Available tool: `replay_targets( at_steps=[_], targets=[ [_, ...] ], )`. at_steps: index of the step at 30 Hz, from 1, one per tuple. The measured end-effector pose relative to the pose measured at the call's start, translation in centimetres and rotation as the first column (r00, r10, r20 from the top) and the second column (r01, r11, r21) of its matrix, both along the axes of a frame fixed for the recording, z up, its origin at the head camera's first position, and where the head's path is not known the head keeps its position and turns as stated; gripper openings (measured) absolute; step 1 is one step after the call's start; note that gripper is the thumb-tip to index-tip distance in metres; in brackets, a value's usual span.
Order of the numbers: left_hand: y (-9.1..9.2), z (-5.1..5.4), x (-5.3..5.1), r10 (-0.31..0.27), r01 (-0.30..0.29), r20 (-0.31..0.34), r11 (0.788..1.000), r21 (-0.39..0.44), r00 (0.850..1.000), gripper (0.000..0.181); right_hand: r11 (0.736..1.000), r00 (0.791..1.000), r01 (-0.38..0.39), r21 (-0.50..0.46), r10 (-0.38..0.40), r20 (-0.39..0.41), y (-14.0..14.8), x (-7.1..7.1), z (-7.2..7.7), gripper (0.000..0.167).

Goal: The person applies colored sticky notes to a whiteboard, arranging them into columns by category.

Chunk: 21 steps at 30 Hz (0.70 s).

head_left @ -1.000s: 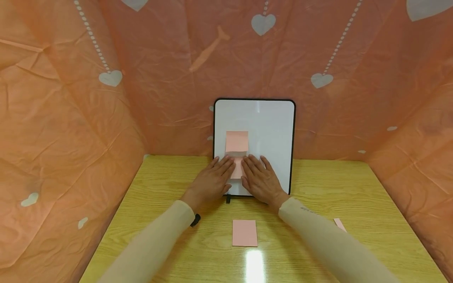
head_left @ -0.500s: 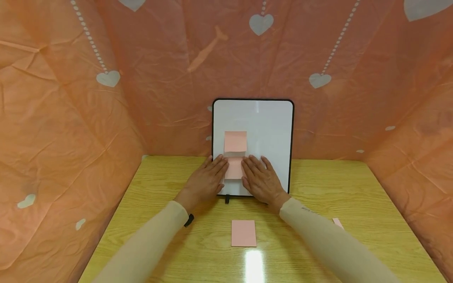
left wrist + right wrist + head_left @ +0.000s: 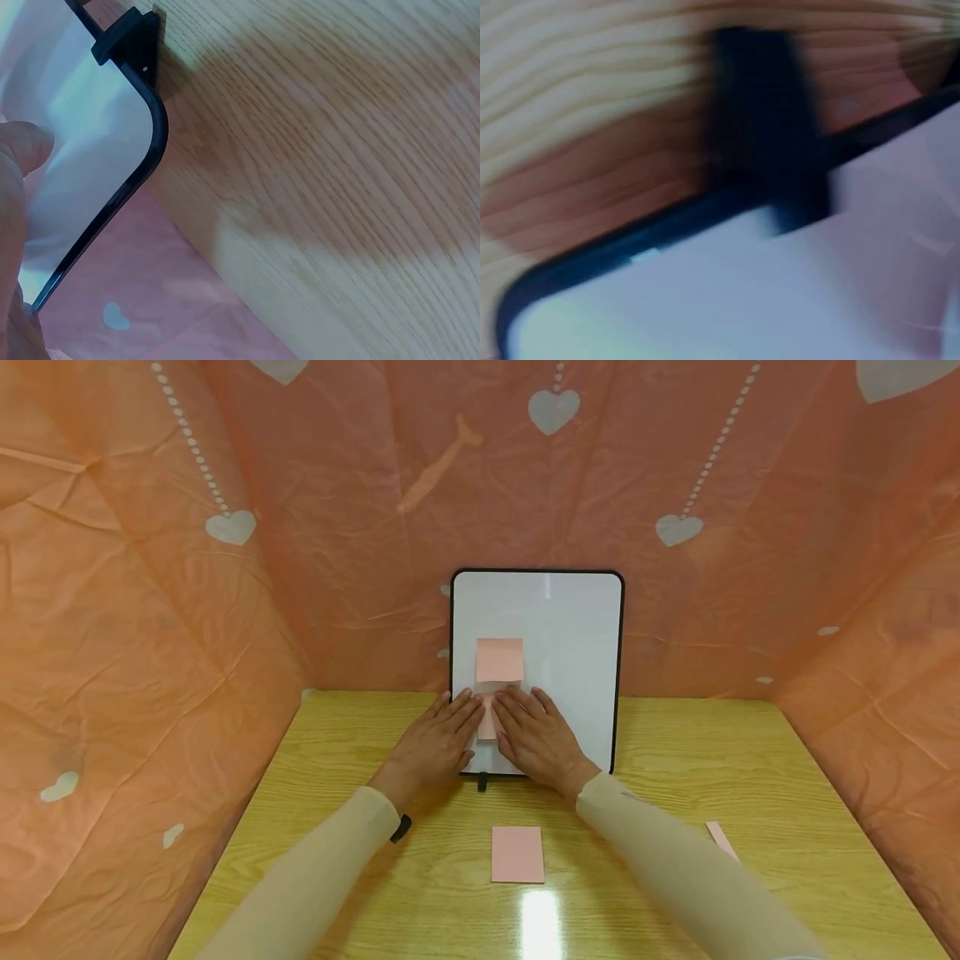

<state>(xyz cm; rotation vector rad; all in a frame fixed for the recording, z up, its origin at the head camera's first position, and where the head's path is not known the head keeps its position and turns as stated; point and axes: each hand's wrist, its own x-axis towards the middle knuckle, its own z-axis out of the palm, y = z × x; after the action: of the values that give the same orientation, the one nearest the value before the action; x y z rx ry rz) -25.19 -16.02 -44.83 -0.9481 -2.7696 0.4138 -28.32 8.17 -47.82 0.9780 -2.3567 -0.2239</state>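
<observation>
A white board (image 3: 573, 635) with a black frame stands upright on the table. On its left part are two pink notes, an upper one (image 3: 499, 660) and a lower one (image 3: 486, 727) just below. My left hand (image 3: 431, 743) lies with straight fingers at the lower note's left edge. From the right, my right hand (image 3: 542, 737) rests its extended fingers over the lower note and covers part of it. In the left wrist view, left fingers (image 3: 28, 146) show before the board (image 3: 90, 142). The right wrist view shows the board's lower frame, blurred, without the hand.
A pink note pad (image 3: 517, 854) lies on the wooden table (image 3: 622, 893) in front of the board. To the right, a narrow pink strip (image 3: 722, 841) lies beside the right sleeve. Orange cloth with hearts (image 3: 360, 527) hangs behind and at both sides.
My left hand has slid left from over the lower note to its edge. My right hand has since moved left onto that note.
</observation>
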Motion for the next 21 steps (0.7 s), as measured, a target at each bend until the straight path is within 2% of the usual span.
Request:
replay_targets(
  at_steps=[4,8,15,21],
  targets=[
    [-0.1,0.0,0.0,0.004,-0.004,0.005,1.000,-0.019,1.000,0.075,0.999,1.000,0.015,-0.041,-0.016,-0.021,1.9,0.0,-0.4,0.059],
    [0.0,0.1,0.1,0.009,-0.009,0.005,1.000,-0.028,1.000,0.073,0.996,0.999,-0.001,-0.087,-0.003,-0.048,3.0,-0.2,-0.8,0.061],
    [1.4,0.3,0.0,-0.036,0.035,0.018,0.998,0.045,0.999,0.071,0.993,0.999,-0.006,-0.118,-0.001,-0.054,2.8,0.0,-0.9,0.061],
    [2.4,0.2,-0.4,-0.048,0.046,0.039,0.998,0.034,0.998,0.073,0.994,0.997,-0.012,-0.112,0.004,-0.071,2.6,0.0,-1.1,0.059]
  ],
)
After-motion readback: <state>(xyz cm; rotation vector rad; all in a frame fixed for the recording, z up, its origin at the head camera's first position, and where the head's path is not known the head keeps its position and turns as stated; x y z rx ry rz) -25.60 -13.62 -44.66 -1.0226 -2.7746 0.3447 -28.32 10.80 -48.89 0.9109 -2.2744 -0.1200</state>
